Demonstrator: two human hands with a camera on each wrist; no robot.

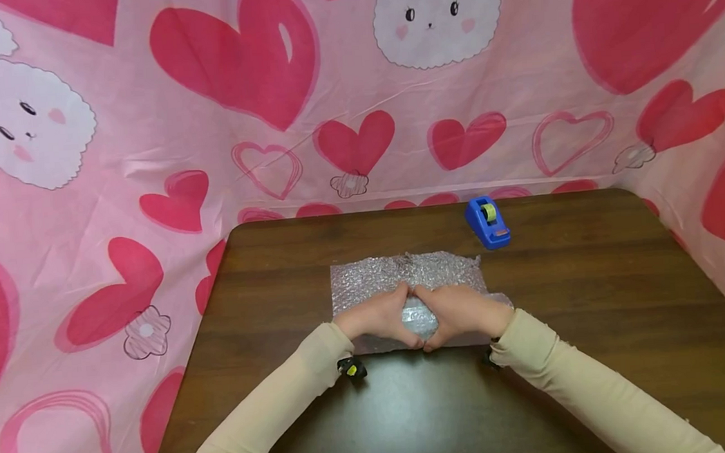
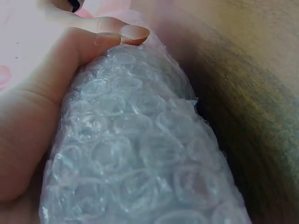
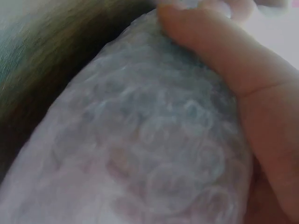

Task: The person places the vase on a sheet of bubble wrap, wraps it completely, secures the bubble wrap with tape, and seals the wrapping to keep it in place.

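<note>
A sheet of clear bubble wrap (image 1: 366,278) lies on the brown table, its near part folded or rolled into a thick bundle. My left hand (image 1: 380,315) grips this bundle from the left, and my right hand (image 1: 461,310) grips it from the right. Thumbs and fingers of both hands meet around its middle, where a shiny patch shows between them. Close up in the left wrist view, the thumb presses along the rounded bubble wrap (image 2: 135,140). The right wrist view shows the other thumb lying over the wrap (image 3: 140,126), slightly blurred. Whatever is inside the bundle is hidden.
A blue tape dispenser (image 1: 490,224) with a yellowish roll stands farther back on the table (image 1: 589,261), right of the wrap. Behind and beside the table hangs a pink cloth (image 1: 360,81) printed with hearts.
</note>
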